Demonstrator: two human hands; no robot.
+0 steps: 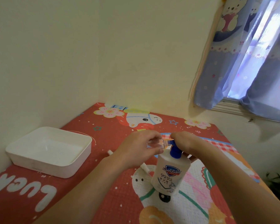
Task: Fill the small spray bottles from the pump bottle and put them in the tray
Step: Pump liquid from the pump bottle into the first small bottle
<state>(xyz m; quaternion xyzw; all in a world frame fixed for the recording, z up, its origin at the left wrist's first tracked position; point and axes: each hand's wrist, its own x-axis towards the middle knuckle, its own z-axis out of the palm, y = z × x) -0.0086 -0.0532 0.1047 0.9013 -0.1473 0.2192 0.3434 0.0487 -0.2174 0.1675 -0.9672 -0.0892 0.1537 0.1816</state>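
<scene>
A white pump bottle [170,173] with a blue pump head [174,151] stands on the red patterned mat. My left hand [136,147] holds a small clear spray bottle [160,143] on its side, with its open neck against the blue spout. My right hand [184,141] rests on top of the pump head, fingers curled over it. The white tray [48,152] sits at the left and looks empty. Two small white pieces [145,168] [110,153] lie on the mat below my left hand, partly hidden by my forearm.
The red mat [103,183] covers a table that sits against a cream wall at the left and back. A blue curtain [249,54] hangs over a window at the upper right. A dark plant [278,183] shows past the mat's right edge.
</scene>
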